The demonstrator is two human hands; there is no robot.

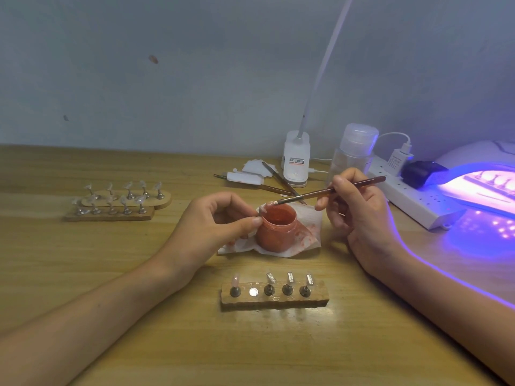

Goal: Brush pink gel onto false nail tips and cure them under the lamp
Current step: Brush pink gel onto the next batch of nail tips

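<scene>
Centre of the pale wooden worktop (111, 274): a small open jar (274, 232), filled with coral-pink gel, stands on a pink-stained white tissue (309, 215). The left hand (220, 218) pinches a clear false nail tip (262, 210) between thumb and curled fingers at the jar's rim, while the right hand (359, 210) grips a thin brown-handled brush (328, 190) whose bristles touch that tip. Nearer the viewer, a rough wooden holder block (274, 300) carries four metal pegs with tips, the leftmost pink (236, 278); at far right a white curing lamp (473, 151) glows violet, its contents washed out.

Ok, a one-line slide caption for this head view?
Right hand holds brush to a nail tip pinched by left hand over the open gel jar; lamp lit.
</scene>
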